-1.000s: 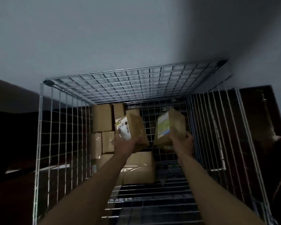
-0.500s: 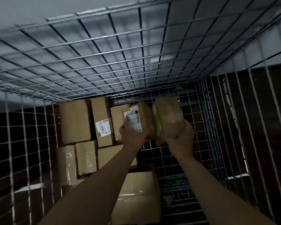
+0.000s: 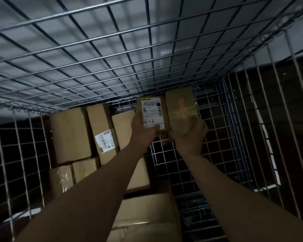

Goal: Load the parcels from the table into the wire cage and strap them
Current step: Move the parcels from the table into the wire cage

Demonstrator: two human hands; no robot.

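Observation:
Both my arms reach deep into the wire cage (image 3: 234, 154). My left hand (image 3: 142, 131) grips a small brown parcel with a white label (image 3: 153, 112) marked "4-2", held upright near the cage's back wall. Right beside it, my right hand (image 3: 189, 135) grips a second small brown parcel (image 3: 179, 109) with shiny tape on its face. The two parcels touch side by side, just under the cage's roof mesh (image 3: 112, 49). Stacked cardboard parcels (image 3: 70, 133) fill the back left of the cage.
A tall parcel with a barcode label (image 3: 103, 135) stands in the stack. A large box (image 3: 147, 217) lies low in front between my arms. The right half of the back wall (image 3: 191, 168) shows bare mesh. The room is dim.
Both hands have pushed further in and up. The two parcels rose to just under the roof mesh and turned upright, now side by side. My view has moved closer into the cage.

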